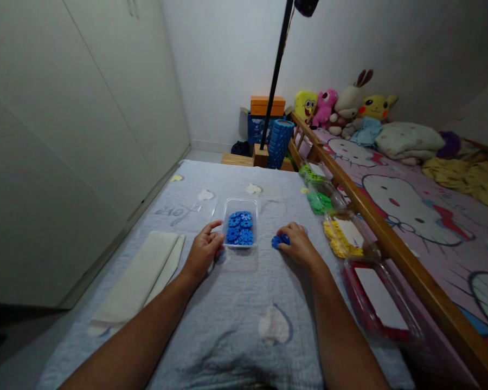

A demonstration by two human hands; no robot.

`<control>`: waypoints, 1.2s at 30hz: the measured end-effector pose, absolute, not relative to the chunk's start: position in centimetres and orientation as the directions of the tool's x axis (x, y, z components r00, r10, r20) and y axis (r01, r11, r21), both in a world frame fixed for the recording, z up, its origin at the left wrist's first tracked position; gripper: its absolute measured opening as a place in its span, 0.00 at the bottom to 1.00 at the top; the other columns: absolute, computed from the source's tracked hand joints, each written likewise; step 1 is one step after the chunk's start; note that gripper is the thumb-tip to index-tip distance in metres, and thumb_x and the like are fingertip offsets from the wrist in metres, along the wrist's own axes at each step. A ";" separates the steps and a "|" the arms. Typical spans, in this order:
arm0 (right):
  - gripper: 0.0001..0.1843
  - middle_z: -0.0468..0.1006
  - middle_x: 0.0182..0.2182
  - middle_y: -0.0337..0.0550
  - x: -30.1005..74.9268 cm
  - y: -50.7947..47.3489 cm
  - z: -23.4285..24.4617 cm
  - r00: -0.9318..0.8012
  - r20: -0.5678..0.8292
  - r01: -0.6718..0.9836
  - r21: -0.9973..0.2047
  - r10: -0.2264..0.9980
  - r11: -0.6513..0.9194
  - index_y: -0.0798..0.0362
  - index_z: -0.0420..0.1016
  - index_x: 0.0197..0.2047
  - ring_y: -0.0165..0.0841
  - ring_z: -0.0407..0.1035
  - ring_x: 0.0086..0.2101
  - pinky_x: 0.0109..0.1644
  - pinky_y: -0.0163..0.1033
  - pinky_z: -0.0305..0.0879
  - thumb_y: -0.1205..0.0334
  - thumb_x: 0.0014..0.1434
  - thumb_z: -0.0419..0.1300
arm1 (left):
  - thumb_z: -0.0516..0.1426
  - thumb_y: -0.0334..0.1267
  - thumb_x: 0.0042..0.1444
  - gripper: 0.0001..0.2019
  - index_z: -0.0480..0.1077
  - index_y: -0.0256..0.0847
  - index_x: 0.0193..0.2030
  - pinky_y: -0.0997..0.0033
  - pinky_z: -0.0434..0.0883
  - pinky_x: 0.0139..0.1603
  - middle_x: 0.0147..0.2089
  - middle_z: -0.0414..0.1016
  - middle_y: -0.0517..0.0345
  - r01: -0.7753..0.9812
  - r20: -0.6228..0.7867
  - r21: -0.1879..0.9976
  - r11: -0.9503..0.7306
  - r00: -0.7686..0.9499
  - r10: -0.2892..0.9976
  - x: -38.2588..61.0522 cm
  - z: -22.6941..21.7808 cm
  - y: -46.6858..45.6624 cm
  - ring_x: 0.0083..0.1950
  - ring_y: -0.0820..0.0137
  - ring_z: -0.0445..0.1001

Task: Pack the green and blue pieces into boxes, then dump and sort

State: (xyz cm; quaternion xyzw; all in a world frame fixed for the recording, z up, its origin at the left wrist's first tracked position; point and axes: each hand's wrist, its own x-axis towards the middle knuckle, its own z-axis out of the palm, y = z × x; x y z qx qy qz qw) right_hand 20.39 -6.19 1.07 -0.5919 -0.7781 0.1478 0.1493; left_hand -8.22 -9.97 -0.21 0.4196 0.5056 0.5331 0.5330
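A clear plastic box [241, 202] stands in the middle of the cloth-covered table, holding several blue snowflake discs [239, 228] with notched edges. Just left of the box is my left hand [207, 245], its thumb and index finger apart near the box's side; nothing shows in it. To the right of the box, my right hand [297, 244] has its fingers closed on blue snowflake discs [277, 242] at the table surface. How many it holds is partly hidden by the fingers.
Along the right edge stand lidded clear boxes of red [378, 298], yellow [344, 238] and green pieces [320, 201]. A folded cream cloth [140, 276] lies at left. A wooden bed rail [361, 200] borders the table; a black pole [274, 81] rises behind it.
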 end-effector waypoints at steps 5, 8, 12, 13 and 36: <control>0.02 0.75 0.31 0.40 20.8 -5.7 1.5 -0.217 0.036 0.740 -0.645 0.975 0.189 0.52 0.74 0.32 0.34 0.68 0.35 0.43 0.38 0.62 0.66 0.54 0.60 | 0.64 0.48 0.52 0.29 0.66 0.37 0.58 0.79 0.57 0.22 0.20 0.58 0.73 -0.149 -0.100 0.985 0.087 -0.083 0.992 -8.1 0.1 -10.0 0.19 0.78 0.58; 0.05 0.74 0.27 0.37 20.4 -5.4 2.4 -0.166 0.019 0.585 -0.803 0.986 0.114 0.52 0.73 0.33 0.32 0.67 0.30 0.35 0.36 0.61 0.60 0.55 0.59 | 0.64 0.48 0.50 0.29 0.67 0.38 0.57 0.78 0.57 0.22 0.20 0.58 0.73 -0.153 -0.110 0.984 0.095 -0.091 0.990 -8.1 0.4 -10.1 0.19 0.78 0.59; 0.11 0.73 0.27 0.35 17.7 -4.6 3.8 -0.152 0.092 0.450 -0.880 0.984 0.152 0.52 0.72 0.39 0.31 0.68 0.29 0.34 0.34 0.62 0.57 0.53 0.61 | 0.64 0.48 0.50 0.29 0.67 0.38 0.57 0.79 0.57 0.22 0.21 0.58 0.73 -0.162 -0.117 0.982 0.101 -0.091 0.989 -8.0 0.5 -10.1 0.19 0.78 0.60; 0.10 0.73 0.27 0.35 16.8 -4.4 4.0 -0.156 0.116 0.453 -0.874 0.981 0.175 0.51 0.72 0.38 0.31 0.68 0.29 0.34 0.34 0.62 0.58 0.53 0.61 | 0.64 0.49 0.50 0.29 0.67 0.38 0.57 0.79 0.57 0.22 0.20 0.58 0.73 -0.165 -0.115 0.981 0.099 -0.089 0.989 -8.0 0.5 -10.1 0.19 0.78 0.60; 0.15 0.75 0.40 0.46 21.4 -4.0 1.3 -0.178 -0.012 0.887 -0.435 0.984 0.155 0.53 0.79 0.44 0.37 0.68 0.43 0.50 0.39 0.62 0.64 0.51 0.67 | 0.62 0.48 0.53 0.28 0.66 0.37 0.58 0.79 0.56 0.22 0.21 0.58 0.73 -0.137 -0.089 0.987 0.079 -0.069 0.994 -8.2 -0.3 -9.9 0.21 0.77 0.59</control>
